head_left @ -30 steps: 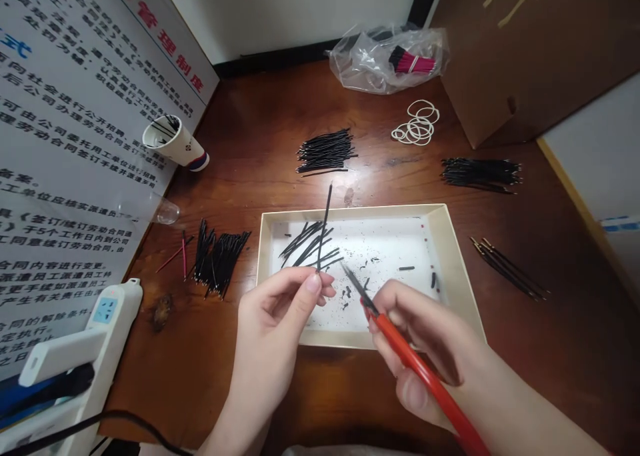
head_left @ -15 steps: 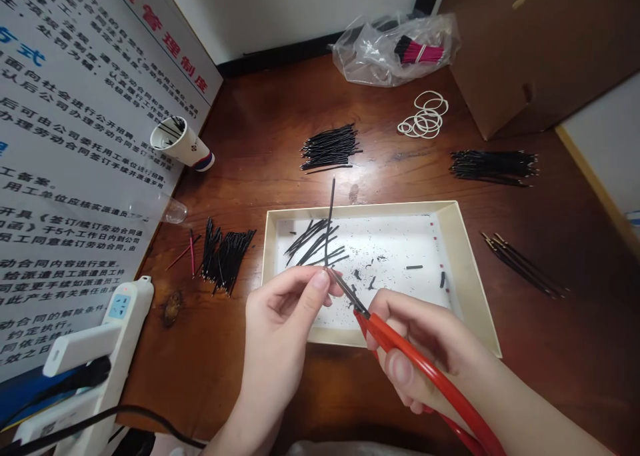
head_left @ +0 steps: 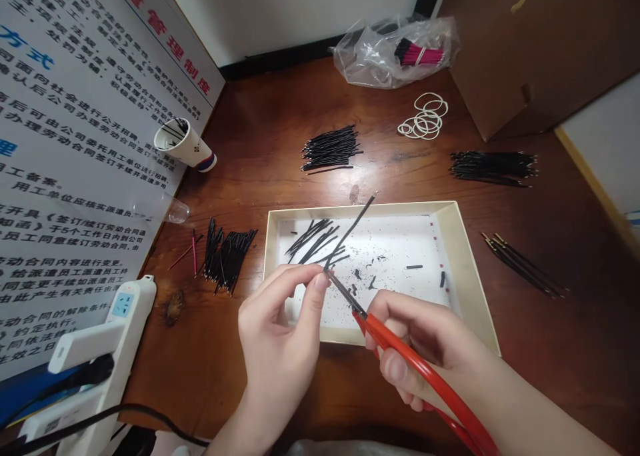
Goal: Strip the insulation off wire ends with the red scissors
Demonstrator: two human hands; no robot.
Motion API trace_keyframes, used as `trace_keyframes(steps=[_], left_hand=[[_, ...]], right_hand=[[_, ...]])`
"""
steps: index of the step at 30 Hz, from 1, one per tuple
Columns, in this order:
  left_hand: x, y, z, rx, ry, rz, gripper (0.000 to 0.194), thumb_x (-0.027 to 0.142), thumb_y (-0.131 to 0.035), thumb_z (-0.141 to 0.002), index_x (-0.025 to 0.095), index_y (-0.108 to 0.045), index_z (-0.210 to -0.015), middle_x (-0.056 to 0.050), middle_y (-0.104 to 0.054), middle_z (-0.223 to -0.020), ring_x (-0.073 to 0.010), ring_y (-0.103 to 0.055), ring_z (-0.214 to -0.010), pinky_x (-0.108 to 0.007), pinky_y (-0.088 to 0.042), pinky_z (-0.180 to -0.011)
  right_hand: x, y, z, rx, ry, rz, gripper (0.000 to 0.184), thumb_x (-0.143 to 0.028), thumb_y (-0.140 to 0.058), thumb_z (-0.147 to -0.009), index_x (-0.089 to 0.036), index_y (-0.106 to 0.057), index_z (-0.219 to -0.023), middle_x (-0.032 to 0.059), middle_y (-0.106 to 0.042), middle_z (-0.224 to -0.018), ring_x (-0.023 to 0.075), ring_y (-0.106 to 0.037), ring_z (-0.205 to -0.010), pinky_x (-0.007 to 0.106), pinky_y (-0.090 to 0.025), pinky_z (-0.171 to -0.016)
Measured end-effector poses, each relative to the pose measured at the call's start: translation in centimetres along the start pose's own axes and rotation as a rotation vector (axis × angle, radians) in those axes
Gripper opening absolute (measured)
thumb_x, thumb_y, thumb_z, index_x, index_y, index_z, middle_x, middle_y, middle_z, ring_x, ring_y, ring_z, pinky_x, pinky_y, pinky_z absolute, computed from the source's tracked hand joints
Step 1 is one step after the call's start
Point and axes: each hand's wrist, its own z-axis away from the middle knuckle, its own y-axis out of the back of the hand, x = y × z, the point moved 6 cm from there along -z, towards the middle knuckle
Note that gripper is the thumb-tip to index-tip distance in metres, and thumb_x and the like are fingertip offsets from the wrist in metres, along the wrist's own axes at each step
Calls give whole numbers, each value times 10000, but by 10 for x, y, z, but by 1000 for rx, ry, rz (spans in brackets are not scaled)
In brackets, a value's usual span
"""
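My left hand (head_left: 285, 329) pinches the lower end of a short black wire (head_left: 353, 228) between thumb and fingertips. The wire slants up to the right, over the shallow cardboard tray (head_left: 385, 207), and its far end shows a bare tip. My right hand (head_left: 420, 336) is wrapped around the red handles of a pair of scissors (head_left: 415, 356). The narrow blades reach left to the wire's pinched end, at my left fingertips; the exact contact is hidden. Inside the tray lie several black wires (head_left: 315, 243) and small black scraps (head_left: 373, 283).
Bundles of black wires lie left (head_left: 227, 259), behind (head_left: 331, 149) and right (head_left: 493, 167) of the tray, with a few loose wires (head_left: 523, 266). Around them are a paper cup (head_left: 193, 149), rubber bands (head_left: 424, 119), a plastic bag (head_left: 370, 56), a brown box (head_left: 530, 49) and a power strip (head_left: 113, 349).
The scissors' blades have moved left to the pinched end of the wire. The wire has tilted from nearly upright to leaning right.
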Motion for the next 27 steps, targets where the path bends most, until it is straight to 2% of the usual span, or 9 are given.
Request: trace_keyframes(steps=[6, 11, 15, 19, 21, 24, 26, 27], left_hand=[[-1, 2, 1, 15, -47, -45, 151, 97, -686, -861, 243, -724, -866, 48, -731, -831, -94, -652, -756, -187, -511, -683], [2, 3, 1, 13, -70, -41, 157, 82, -685, -854, 234, -724, -857, 45, -736, -827, -96, -657, -767, -185, -515, -701], [5, 1, -2, -15, 1, 15, 135, 113, -682, -863, 235, -719, -817, 53, -734, -781, -91, -659, -722, -171, -519, -677], [4, 1, -3, -34, 106, 82, 110, 165, -689, -865, 221, -724, -777, 40, -733, -726, -102, -657, -668, -175, -514, -622], [1, 1, -3, -42, 158, 126, 107, 177, -693, -863, 226, -734, -777, 34, -736, -727, -106, -656, -674, -175, -512, -625], [-7, -1, -1, -79, 277, 250, 149, 182, -682, -867, 230, -738, -738, 37, -717, -688, -96, -639, -660, -160, -500, -627], [-12, -4, 0, -93, 372, 353, 185, 171, -677, -859, 223, -729, -689, 40, -691, -644, -86, -620, -637, -150, -487, -626], [-14, -5, 0, -99, 413, 403, 196, 166, -677, -850, 217, -723, -667, 41, -679, -624, -81, -610, -624, -146, -480, -627]], right_hand=[[1, 0, -3, 17, 21, -19, 597, -739, -728, -669, -200, -476, -707, -78, -396, -571, 58, -322, -504, 202, -261, -463], [1, 0, -3, 17, -27, -9, 431, -499, -778, -736, -202, -468, -702, -85, -391, -565, 59, -322, -511, 196, -249, -474], [-1, -2, -1, 9, -13, -4, 387, -423, -757, -755, -207, -440, -705, -90, -366, -564, 63, -297, -517, 194, -228, -467], [-5, 0, 3, 53, 30, 73, 346, -382, -727, -783, -211, -439, -696, -87, -386, -567, 68, -339, -520, 186, -279, -474], [-11, 6, 6, 143, 119, 177, 311, -349, -701, -805, -216, -448, -684, -80, -419, -559, 77, -377, -512, 187, -310, -469], [-27, 27, 12, 436, 376, 536, 226, -330, -649, -843, -223, -515, -695, -59, -503, -546, 101, -447, -475, 220, -339, -452], [-34, 41, 16, 687, 518, 886, 95, -304, -612, -874, -216, -610, -839, -19, -628, -660, 140, -545, -521, 263, -397, -496], [-35, 45, 17, 767, 581, 1041, 128, -301, -593, -899, -202, -640, -965, 23, -691, -785, 187, -630, -642, 297, -457, -568]])
